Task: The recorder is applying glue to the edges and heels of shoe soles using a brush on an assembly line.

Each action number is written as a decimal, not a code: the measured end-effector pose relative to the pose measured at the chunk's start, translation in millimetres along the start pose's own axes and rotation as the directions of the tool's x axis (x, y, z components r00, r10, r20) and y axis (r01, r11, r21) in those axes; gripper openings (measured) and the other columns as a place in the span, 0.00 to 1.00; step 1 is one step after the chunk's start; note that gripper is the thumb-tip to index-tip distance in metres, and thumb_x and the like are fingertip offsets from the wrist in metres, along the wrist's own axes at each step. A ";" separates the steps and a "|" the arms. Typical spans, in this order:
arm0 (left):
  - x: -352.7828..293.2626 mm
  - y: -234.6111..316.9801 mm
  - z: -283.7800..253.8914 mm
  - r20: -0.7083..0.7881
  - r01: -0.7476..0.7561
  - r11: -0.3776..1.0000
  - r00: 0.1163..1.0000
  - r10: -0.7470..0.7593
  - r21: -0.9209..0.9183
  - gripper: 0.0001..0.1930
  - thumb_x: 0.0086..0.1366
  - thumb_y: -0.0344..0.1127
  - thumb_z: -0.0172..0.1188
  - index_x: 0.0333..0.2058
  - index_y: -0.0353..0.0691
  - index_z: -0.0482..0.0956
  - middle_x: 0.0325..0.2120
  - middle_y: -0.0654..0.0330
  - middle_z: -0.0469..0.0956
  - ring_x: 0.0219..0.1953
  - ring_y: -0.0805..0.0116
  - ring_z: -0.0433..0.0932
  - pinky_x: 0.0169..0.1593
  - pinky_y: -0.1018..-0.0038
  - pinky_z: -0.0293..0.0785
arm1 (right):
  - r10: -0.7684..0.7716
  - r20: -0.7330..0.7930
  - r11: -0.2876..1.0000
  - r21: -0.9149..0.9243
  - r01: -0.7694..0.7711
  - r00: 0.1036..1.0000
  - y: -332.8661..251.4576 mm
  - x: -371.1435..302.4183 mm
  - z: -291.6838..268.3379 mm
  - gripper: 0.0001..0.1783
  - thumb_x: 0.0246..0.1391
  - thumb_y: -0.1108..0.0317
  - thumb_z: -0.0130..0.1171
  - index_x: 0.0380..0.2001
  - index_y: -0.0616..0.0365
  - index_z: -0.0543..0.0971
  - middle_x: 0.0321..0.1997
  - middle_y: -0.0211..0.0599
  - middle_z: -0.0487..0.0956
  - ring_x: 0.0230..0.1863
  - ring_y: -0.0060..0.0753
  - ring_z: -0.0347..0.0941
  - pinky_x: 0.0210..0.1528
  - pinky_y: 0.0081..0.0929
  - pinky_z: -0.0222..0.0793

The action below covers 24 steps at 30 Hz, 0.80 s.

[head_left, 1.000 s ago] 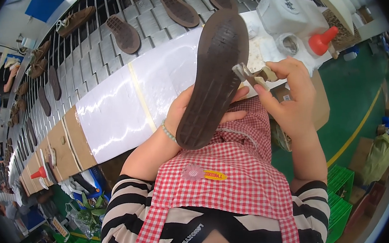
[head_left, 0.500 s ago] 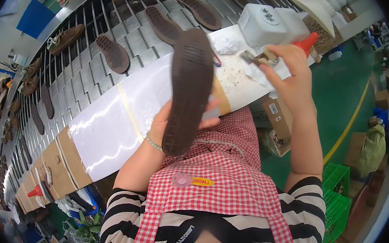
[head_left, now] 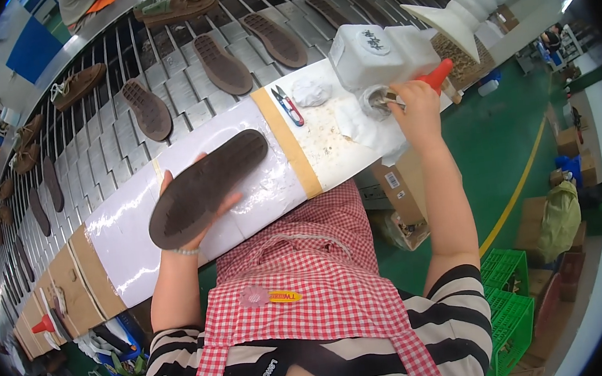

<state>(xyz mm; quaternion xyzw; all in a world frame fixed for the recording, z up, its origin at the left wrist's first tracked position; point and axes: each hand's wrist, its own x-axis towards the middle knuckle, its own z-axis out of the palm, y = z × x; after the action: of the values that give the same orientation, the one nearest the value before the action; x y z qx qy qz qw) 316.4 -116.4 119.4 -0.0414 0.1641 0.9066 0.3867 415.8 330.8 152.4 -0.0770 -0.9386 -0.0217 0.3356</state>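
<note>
My left hand [head_left: 199, 216] holds a dark brown shoe sole [head_left: 207, 187] from beneath, tread side up, above the white-covered work shelf [head_left: 139, 232]. My right hand [head_left: 415, 108] reaches out to the right and grips a brush [head_left: 385, 97] whose tip sits in the round opening of a white glue pot [head_left: 375, 54]. The brush's lower handle is hidden in my fist. A red cone-shaped nozzle [head_left: 437, 73] pokes out just behind that hand.
A slatted conveyor [head_left: 183, 90] behind the shelf carries several brown soles and shoes. Small scissors [head_left: 287, 105] and crumpled white rags [head_left: 312, 91] lie on the shelf. Cardboard boxes [head_left: 399, 193] and green crates [head_left: 514, 291] stand on the green floor to my right.
My left hand has lowered and laid the sole flatter, moving it leftward. My right hand has left the sole and reached right, putting the brush into the glue pot.
</note>
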 end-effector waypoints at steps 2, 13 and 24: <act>-14.6 1.5 -11.6 0.057 0.080 0.995 0.995 -0.084 0.067 0.40 0.72 0.64 0.44 0.70 0.37 0.59 0.70 0.43 0.58 0.70 0.34 0.58 0.66 0.29 0.56 | -0.023 0.002 1.000 0.001 0.023 1.000 -0.5 3.6 4.3 0.22 0.40 0.69 0.74 0.43 0.56 0.84 0.42 0.40 0.83 0.51 0.48 0.76 0.56 0.49 0.67; -7.6 -30.6 10.6 0.145 0.112 0.993 0.983 -0.108 -0.023 0.40 0.73 0.62 0.44 0.71 0.38 0.55 0.70 0.45 0.58 0.71 0.35 0.56 0.69 0.33 0.54 | 0.368 0.340 0.878 0.180 -0.444 0.865 19.4 -6.9 -30.3 0.23 0.49 0.70 0.70 0.49 0.65 0.82 0.45 0.47 0.83 0.47 0.42 0.79 0.55 0.36 0.71; 19.2 -64.8 41.6 0.227 0.088 0.993 0.972 -0.067 -0.084 0.27 0.79 0.50 0.38 0.66 0.39 0.66 0.65 0.47 0.67 0.70 0.47 0.61 0.70 0.41 0.60 | -0.188 0.000 0.643 0.756 0.123 0.982 -171.2 -1.1 -95.6 0.28 0.40 0.77 0.72 0.49 0.56 0.81 0.46 0.34 0.82 0.57 0.43 0.76 0.62 0.39 0.68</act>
<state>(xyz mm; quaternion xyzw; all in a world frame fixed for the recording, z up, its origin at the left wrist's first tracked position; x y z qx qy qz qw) 351.5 -47.6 137.5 0.0366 0.0750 0.8963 0.4355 449.3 152.7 227.6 0.1487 -0.8786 0.3429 0.2972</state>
